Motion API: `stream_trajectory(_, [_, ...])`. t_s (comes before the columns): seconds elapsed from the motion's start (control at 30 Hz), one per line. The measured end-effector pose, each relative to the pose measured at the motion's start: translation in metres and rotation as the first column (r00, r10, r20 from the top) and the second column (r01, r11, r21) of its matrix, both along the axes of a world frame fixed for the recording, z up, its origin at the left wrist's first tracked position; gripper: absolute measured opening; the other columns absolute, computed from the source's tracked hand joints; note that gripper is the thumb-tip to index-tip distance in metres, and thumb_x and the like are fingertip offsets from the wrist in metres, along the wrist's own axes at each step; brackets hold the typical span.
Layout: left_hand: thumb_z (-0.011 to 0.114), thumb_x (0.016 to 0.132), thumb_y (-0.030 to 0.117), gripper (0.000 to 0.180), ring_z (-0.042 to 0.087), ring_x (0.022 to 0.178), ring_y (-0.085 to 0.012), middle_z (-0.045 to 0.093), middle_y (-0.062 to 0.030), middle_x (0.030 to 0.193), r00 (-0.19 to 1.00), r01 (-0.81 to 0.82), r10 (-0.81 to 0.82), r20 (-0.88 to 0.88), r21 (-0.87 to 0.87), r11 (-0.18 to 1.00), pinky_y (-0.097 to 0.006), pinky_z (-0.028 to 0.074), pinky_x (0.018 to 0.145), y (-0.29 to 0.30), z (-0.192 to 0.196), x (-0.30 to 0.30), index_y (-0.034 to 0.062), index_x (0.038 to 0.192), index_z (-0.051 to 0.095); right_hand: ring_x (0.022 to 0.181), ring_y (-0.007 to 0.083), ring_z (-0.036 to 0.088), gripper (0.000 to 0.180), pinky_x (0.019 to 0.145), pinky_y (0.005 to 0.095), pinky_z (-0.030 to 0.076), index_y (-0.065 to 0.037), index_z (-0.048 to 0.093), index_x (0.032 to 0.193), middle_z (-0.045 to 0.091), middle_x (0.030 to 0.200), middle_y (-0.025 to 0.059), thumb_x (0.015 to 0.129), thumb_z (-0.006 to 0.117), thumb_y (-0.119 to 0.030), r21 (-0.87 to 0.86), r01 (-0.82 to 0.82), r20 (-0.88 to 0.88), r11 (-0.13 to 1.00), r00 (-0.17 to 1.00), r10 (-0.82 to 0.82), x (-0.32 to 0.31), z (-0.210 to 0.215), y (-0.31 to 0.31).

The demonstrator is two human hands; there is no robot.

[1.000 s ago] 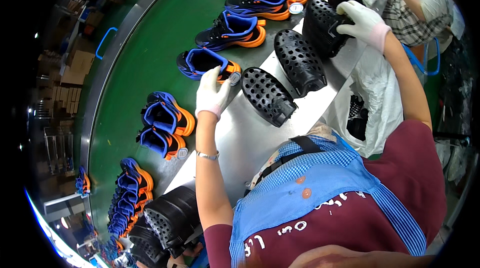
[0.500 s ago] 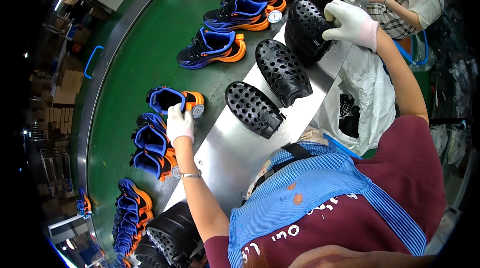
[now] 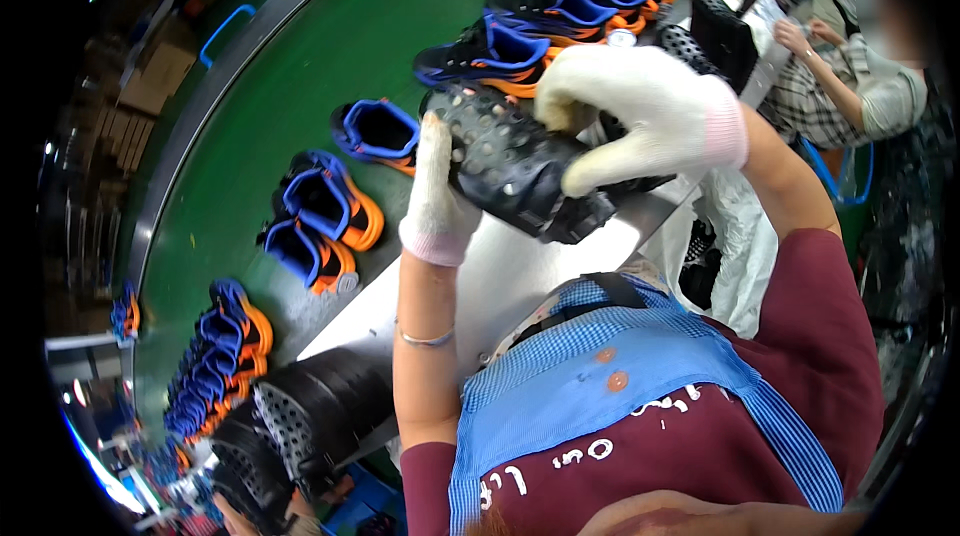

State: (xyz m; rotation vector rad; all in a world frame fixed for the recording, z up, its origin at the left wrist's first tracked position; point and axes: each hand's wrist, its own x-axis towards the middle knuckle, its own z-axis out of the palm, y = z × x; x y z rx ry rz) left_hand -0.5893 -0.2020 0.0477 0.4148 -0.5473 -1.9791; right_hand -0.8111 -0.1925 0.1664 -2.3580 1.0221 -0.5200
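Over the metal ledge [image 3: 490,276] is a black perforated shoe insert [image 3: 500,151], tilted and slightly blurred. My left hand [image 3: 437,196], in a white glove, grips its left end with the thumb up along the edge. From the right, my gloved right hand [image 3: 650,116] closes over its other end, thumb low and fingers curled above. More black material shows under the right hand, too covered to make out. Nearest to my left hand on the green belt is a blue, black and orange sneaker [image 3: 378,131], with another sneaker [image 3: 330,198] below it.
Sneakers [image 3: 500,51] line the green belt [image 3: 300,76] toward the top right; others [image 3: 220,346] sit lower left. Stacked black inserts [image 3: 325,401] stand at the ledge's near end. A white bag [image 3: 745,246] hangs at right. Another person [image 3: 850,86] sits beyond; someone's hands show lower left.
My left hand has left a sneaker's heel and moved right to the insert. My right hand has come from the insert stack toward the left. The insert has left its place on the ledge.
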Motion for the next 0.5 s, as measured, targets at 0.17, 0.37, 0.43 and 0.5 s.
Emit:
stream_trajectory(0.17, [0.051,0.097,0.032,0.043,0.064,0.096,-0.0252,0.064,-0.0137,0.106,0.94,-0.327,0.329,0.087,-0.045,0.944,-0.038,0.054,0.087,0.005,-0.007,0.028,0.0038,0.13,0.049,0.089,0.0302,0.067,0.053,0.079,0.0358,0.054,0.004,0.059,0.113,0.066,0.096,0.02,0.079,0.073,-0.033,0.156,0.03,-0.048,0.987,0.999,-0.023,0.059,-0.039,-0.021])
stream_trajectory(0.37, [0.057,0.096,0.03,0.029,0.064,0.088,-0.0156,0.064,-0.0047,0.1,0.734,-0.643,0.658,0.168,-0.136,0.753,-0.031,0.054,0.078,0.003,-0.03,0.048,0.0082,0.115,0.057,0.076,0.0389,0.065,0.05,0.071,0.0441,0.052,0.004,0.062,0.099,0.065,0.078,0.0244,0.083,0.063,-0.044,0.207,-0.002,-0.145,0.978,0.989,0.033,0.111,-0.071,-0.034])
stream_trajectory(0.43, [0.059,0.095,0.026,0.032,0.063,0.089,-0.0146,0.061,-0.0042,0.103,0.728,-0.653,0.661,0.181,-0.112,0.749,-0.03,0.055,0.077,-0.002,-0.04,0.055,0.0078,0.122,0.053,0.075,0.0395,0.065,0.049,0.07,0.0443,0.052,0.004,0.062,0.096,0.064,0.077,0.0245,0.083,0.062,-0.043,0.163,-0.023,-0.211,0.986,0.976,0.058,0.114,-0.07,-0.041])
stream_trajectory(0.5, [0.063,0.094,0.034,0.038,0.062,0.087,-0.0138,0.062,-0.0032,0.1,0.694,-0.624,0.609,0.384,-0.102,0.775,-0.028,0.052,0.077,-0.005,-0.048,0.06,0.0049,0.118,0.056,0.074,0.0401,0.065,0.047,0.069,0.0445,0.052,0.004,0.063,0.092,0.064,0.075,0.0246,0.084,0.062,-0.042,0.104,-0.046,-0.262,0.994,0.962,0.072,0.115,-0.07,-0.049])
